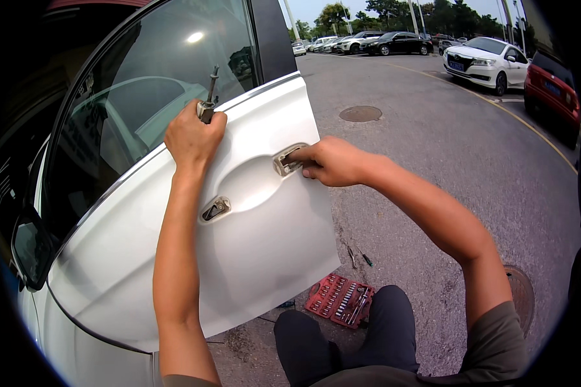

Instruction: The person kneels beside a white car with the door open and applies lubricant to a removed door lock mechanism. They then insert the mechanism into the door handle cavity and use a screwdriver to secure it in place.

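A white car door [252, 245] stands open in front of me, its outer handle removed, leaving two openings in the recessed handle area. My left hand [192, 134] is closed around a metal hand tool [209, 97] whose shaft points up, resting against the door just below the window [148, 97]. My right hand [329, 161] has its fingertips pushed into the rear handle opening [288, 161]. The front handle opening [215, 209] lies lower left, untouched.
A red open socket set case [339, 299] lies on the asphalt by my knee, with two loose small tools [359, 257] beyond it. The side mirror [31, 248] juts out at left. Parked cars [484, 61] line the far right; manhole covers [360, 113] dot the pavement.
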Demonstrator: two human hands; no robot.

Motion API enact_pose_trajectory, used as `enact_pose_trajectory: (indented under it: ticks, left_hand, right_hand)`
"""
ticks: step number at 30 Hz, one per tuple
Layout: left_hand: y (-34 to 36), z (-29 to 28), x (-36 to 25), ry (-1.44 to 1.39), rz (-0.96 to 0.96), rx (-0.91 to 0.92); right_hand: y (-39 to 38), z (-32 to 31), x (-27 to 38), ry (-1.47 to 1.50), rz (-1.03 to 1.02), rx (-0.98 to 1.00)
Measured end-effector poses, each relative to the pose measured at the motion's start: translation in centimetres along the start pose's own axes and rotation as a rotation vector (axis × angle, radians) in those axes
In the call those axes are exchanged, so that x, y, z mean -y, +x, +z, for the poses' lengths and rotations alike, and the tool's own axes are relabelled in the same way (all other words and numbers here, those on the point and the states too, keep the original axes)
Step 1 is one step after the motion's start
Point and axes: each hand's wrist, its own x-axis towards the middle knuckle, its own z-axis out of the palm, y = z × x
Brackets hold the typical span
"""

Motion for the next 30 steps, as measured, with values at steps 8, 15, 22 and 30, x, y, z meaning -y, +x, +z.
enact_pose_trajectory:
  ticks: [8,15,22,30]
  left_hand:
    - [-0.1,0.2,-0.2,0.007,0.015,-0.048]
    - [0.1,0.4,0.1,0.018,0.009,-0.057]
    - [0.0,0.3,-0.1,0.011,0.042,-0.083]
    - [-0.2,0.8,-0.2,-0.014,0.09,-0.106]
  right_hand:
    - [-1.4,1.1,-0.6,0.764,0.624,-0.387]
    - [-0.9,3.6,0.4,1.059,0.635,-0.199]
    - [-0.6,3.1,1.5,0.948,0.637,-0.227]
    - [-2.8,3.2,-0.2,0.111,0.239,-0.741]
